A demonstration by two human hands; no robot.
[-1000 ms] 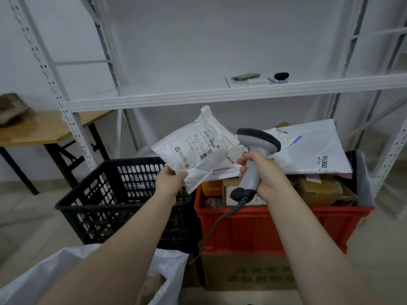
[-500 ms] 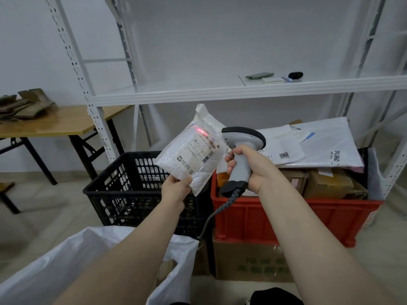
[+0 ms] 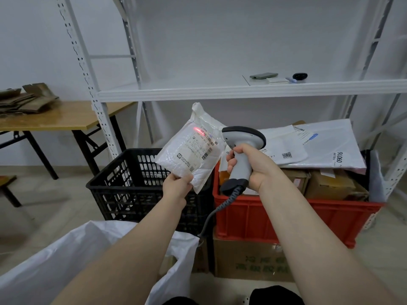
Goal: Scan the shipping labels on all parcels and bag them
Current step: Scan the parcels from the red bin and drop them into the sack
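My left hand [image 3: 177, 184] pinches the lower corner of a white padded parcel [image 3: 193, 148], held up with its shipping label facing me. A red scan line glows across the top of that label. My right hand [image 3: 248, 166] grips the handle of a grey corded barcode scanner [image 3: 241, 142], its head pointing left at the parcel from close by. A large white sack [image 3: 66, 260] lies open at the lower left, below my left arm. More parcels, white mailers [image 3: 319, 146] and brown boxes [image 3: 330, 183], fill the red crate [image 3: 286, 219] on the right.
A black slatted crate [image 3: 123, 190] stands left of the red one, behind the sack. A cardboard box [image 3: 248, 260] sits under the red crate. White metal shelving [image 3: 220, 91] spans above, with a phone and small items on it. A wooden folding table [image 3: 55, 117] stands at left.
The parcel has tilted more upright and come closer to the scanner head. The red scan line, absent a second ago, now lies on the label. My view has shifted left.
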